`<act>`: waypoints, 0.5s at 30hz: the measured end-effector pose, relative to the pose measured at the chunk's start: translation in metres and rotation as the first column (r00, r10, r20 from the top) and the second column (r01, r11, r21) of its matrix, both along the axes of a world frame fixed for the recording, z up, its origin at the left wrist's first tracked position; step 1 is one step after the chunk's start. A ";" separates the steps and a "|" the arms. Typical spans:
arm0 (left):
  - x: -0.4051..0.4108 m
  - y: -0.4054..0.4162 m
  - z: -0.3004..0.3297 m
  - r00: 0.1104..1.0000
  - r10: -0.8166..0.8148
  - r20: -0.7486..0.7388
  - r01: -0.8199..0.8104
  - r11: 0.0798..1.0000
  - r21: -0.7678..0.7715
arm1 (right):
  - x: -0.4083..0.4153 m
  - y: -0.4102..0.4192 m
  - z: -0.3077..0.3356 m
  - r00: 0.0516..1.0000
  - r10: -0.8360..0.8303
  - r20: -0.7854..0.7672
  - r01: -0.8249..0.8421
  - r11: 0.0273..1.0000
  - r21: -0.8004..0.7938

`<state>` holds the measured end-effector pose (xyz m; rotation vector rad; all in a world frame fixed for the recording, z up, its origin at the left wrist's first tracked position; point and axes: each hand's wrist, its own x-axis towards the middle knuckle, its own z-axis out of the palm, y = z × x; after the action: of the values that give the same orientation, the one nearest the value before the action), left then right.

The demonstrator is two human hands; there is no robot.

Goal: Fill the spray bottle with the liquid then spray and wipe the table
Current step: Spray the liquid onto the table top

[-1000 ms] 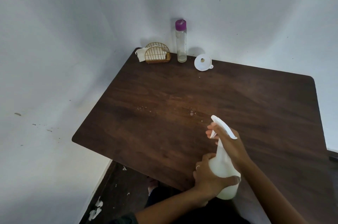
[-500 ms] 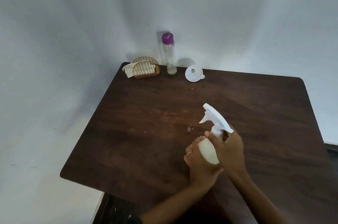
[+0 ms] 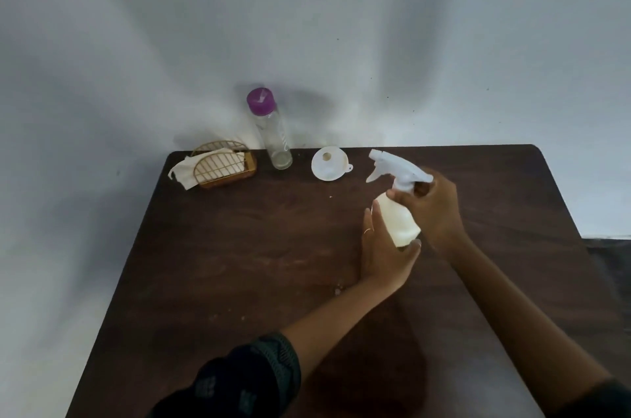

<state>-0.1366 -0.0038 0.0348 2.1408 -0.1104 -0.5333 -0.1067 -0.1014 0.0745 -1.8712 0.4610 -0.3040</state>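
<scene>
Over the dark table (image 3: 239, 264), right of the funnel (image 3: 329, 163), I log one white spray bottle (image 3: 399, 219), tilted, nozzle toward the funnel. Left hand (image 3: 384, 255): fingers wrapped round the bottle's base. Right hand (image 3: 433, 209): fingers clasping its neck under the trigger head. Left of the funnel: a clear bottle with purple cap (image 3: 271, 130), then a wire napkin holder (image 3: 223, 164).

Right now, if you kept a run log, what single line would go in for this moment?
left hand: holds spray bottle body | right hand: grips its neck below trigger head | table: funnel, purple-capped bottle, napkin holder at back
</scene>
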 end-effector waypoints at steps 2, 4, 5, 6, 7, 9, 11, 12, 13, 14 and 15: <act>0.021 -0.010 0.000 0.999 -0.041 -0.023 0.041 0.999 0.007 | 0.026 -0.017 -0.003 1.000 0.029 -0.007 -0.029 1.000 0.011; 0.041 -0.022 0.001 0.996 -0.075 -0.042 0.075 0.997 0.010 | 0.052 -0.032 -0.005 0.997 0.078 0.006 -0.078 0.997 0.028; 0.050 -0.027 0.000 0.995 -0.088 -0.051 0.089 0.996 0.011 | 0.064 -0.039 -0.005 0.996 0.092 0.011 -0.092 0.995 0.041; 0.059 -0.031 -0.001 0.994 -0.098 -0.056 0.099 0.995 0.013 | 0.073 -0.044 -0.005 0.995 0.103 0.011 -0.103 0.993 0.061; 0.067 -0.035 -0.002 0.993 -0.106 -0.059 0.107 0.994 0.018 | 0.083 -0.050 -0.005 0.993 0.119 0.010 -0.119 0.989 0.089; 0.082 -0.042 -0.006 0.992 -0.118 -0.055 0.119 0.992 0.030 | 0.101 -0.059 -0.009 0.985 0.174 0.013 -0.174 0.974 0.146; 0.092 -0.046 -0.010 0.991 -0.119 -0.061 0.122 0.992 0.038 | 0.115 -0.066 -0.015 0.972 0.235 0.016 -0.233 0.953 0.192; 0.096 -0.048 -0.013 0.991 -0.119 -0.067 0.122 0.992 0.042 | 0.121 -0.069 -0.020 0.965 0.261 0.016 -0.259 0.942 0.213; 0.100 -0.049 -0.015 0.990 -0.119 -0.074 0.122 0.991 0.048 | 0.126 -0.071 -0.025 0.962 0.273 0.006 -0.267 0.936 0.229; 0.103 -0.050 -0.017 0.990 -0.118 -0.079 0.123 0.991 0.055 | 0.130 -0.073 -0.028 0.963 0.271 -0.009 -0.261 0.935 0.242; 0.105 -0.050 -0.019 0.990 -0.118 -0.079 0.123 0.991 0.061 | 0.133 -0.074 -0.031 0.966 0.259 -0.022 -0.246 0.938 0.246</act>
<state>-0.0314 -0.0542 0.0162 2.1845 -0.1830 -0.6959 0.0265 -0.1750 0.0432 -1.6793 0.2749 -0.0221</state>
